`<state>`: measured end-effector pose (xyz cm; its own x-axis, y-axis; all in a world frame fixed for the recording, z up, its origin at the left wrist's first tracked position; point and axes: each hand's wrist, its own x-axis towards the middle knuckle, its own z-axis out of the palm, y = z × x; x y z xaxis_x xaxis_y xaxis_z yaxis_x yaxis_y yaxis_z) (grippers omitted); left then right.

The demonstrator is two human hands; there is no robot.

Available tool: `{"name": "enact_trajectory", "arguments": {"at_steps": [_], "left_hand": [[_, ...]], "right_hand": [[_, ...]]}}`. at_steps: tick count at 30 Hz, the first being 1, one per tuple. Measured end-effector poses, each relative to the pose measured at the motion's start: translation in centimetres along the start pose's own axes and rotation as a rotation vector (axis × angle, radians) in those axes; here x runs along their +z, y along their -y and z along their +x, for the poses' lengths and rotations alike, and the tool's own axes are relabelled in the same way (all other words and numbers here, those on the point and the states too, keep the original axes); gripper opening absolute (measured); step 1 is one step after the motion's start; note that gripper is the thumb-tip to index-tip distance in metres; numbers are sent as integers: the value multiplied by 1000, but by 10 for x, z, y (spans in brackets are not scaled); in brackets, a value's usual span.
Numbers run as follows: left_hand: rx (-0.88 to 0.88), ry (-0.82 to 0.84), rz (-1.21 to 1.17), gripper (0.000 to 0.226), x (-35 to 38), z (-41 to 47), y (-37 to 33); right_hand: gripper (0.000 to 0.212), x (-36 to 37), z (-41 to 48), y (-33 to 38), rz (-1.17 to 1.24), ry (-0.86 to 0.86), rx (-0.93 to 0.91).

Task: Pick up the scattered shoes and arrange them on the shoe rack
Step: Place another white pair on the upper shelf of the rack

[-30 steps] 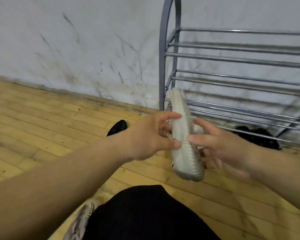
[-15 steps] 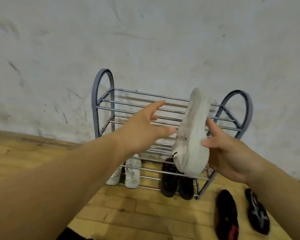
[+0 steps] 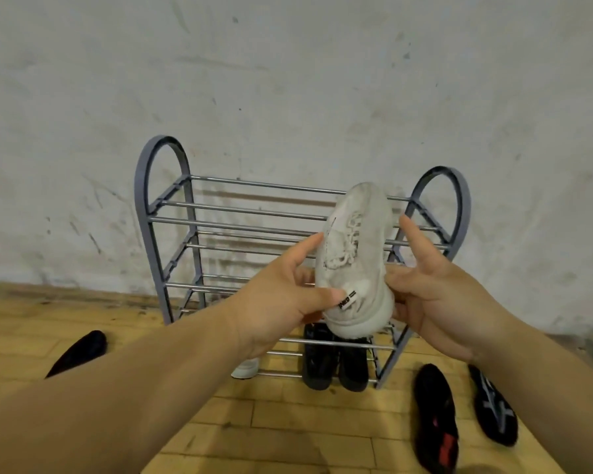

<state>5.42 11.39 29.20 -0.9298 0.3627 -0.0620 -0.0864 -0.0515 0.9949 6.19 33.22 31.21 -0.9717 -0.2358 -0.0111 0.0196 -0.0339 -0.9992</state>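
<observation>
You hold the white shoe (image 3: 355, 254) before the shoe rack (image 3: 141, 193), toe toward 12 o'clock, heel toward 6; left grip (image 3: 278, 309) and right grip (image 3: 439, 302) both clasp its heel sides.

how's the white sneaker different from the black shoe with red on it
The white sneaker is pale; the black shoe with red is dark. The white sneaker is held up between the left hand and right hand, before the shoe rack; the black shoe with red lies on the floor right of it. Neither is on the rack yet.
</observation>
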Motion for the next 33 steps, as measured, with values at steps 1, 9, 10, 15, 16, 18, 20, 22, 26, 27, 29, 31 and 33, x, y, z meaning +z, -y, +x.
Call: {"name": "enact_trajectory", "arguments": {"at_steps": [1,9,10,15,16,18,20,22,26,27,29,31,33], "left_hand": [[7,-2,2,82,-1,2,0],[88,21,128,82,-6,2,-10],[86,32,137,82,-6,2,-10],[43,67,174,85,-3,5,-2],[41,77,216,88,-1,4,-2],[45,81,278,91,5,4,-2],[53,79,281,90,14,6,-4],[66,67,257,90,25,13,-6],[82,86,350,91,64,22,-16],[90,113,403,92,78,23,-17],[80,176,468,93,109,23,-18],[60,244,540,94,143,25,-16],[32,327,602,96,177,25,-9]], "right_hand": [[90,-1,0,-1,-32,-8,4],[85,-2,2,-11,-169,-16,63],[83,-2,3,-11,-159,-30,67],[74,-11,5,-10,-42,-52,125],[75,-13,4,-10,-38,-36,142],[78,-19,3,-6,-47,-14,179],[77,-29,4,3,-42,-18,208],[74,-40,7,14,-14,-28,246],[69,-70,-10,21,48,-128,287],[69,-79,-21,18,65,-153,289],[69,-100,-51,8,88,-184,285],[71,-123,-87,-5,105,-220,261],[74,-143,-125,-22,149,-271,246]]}}
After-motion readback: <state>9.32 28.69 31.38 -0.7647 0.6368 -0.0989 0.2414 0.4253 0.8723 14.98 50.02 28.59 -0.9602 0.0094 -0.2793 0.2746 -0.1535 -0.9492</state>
